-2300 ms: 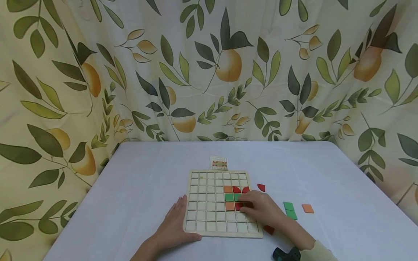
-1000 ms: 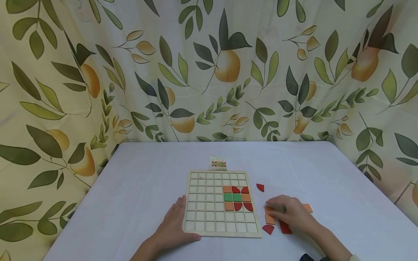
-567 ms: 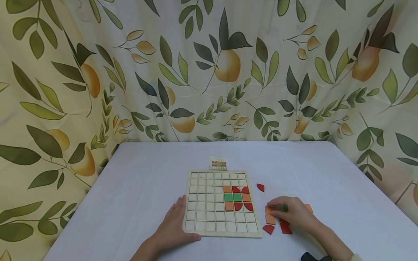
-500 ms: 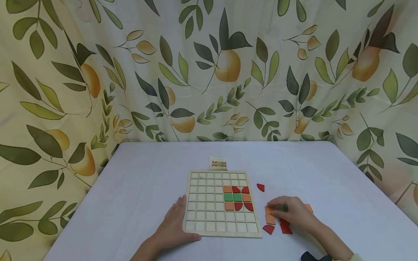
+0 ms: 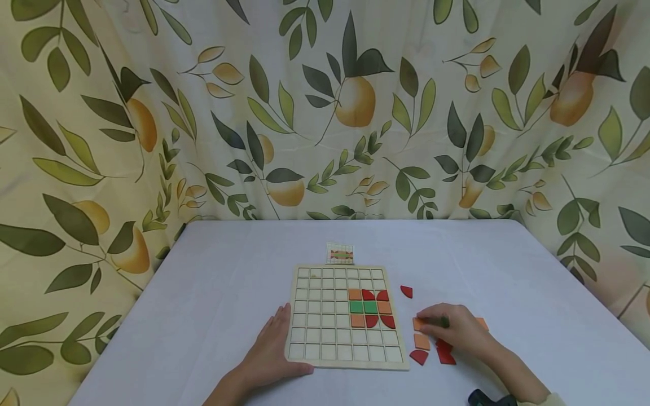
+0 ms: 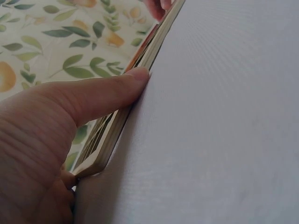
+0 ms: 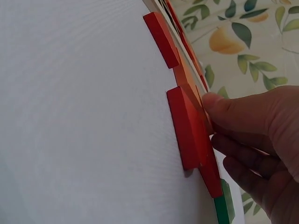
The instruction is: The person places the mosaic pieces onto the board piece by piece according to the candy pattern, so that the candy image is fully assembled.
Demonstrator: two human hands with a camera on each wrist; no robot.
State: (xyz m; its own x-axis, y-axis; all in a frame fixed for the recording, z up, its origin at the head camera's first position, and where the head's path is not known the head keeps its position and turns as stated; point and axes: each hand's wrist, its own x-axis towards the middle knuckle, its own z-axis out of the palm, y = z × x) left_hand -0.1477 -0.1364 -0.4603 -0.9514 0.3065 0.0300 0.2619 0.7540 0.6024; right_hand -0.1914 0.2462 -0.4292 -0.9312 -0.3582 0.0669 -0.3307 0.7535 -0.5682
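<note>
A square wooden grid board [image 5: 325,337] lies on the table, with orange, red and green tiles filling a block of cells on its right. My left hand [image 5: 269,349] rests against the board's lower left corner, fingers straight along the left side. In the left wrist view, its thumb [image 6: 103,91] lies on the board's near edge. Right of the board, my right hand [image 5: 457,330] pinches an orange square tile [image 5: 417,323] between thumb and fingers. A second orange tile [image 5: 422,341] lies just below. In the right wrist view, red tiles [image 7: 184,130] and a green tile [image 7: 223,212] lie beside the fingers.
A small pattern card [image 5: 339,254] stands behind the board. Loose red quarter-round pieces lie at the board's upper right [image 5: 407,291] and lower right [image 5: 418,357]. More red tiles [image 5: 445,353] and an orange one [image 5: 482,323] are partly covered by my right hand.
My right hand has left the board's right side, where an orange tile now sits, and moved to the loose tiles. The pinched orange tile has parted slightly from its neighbour. My left hand stays put.
</note>
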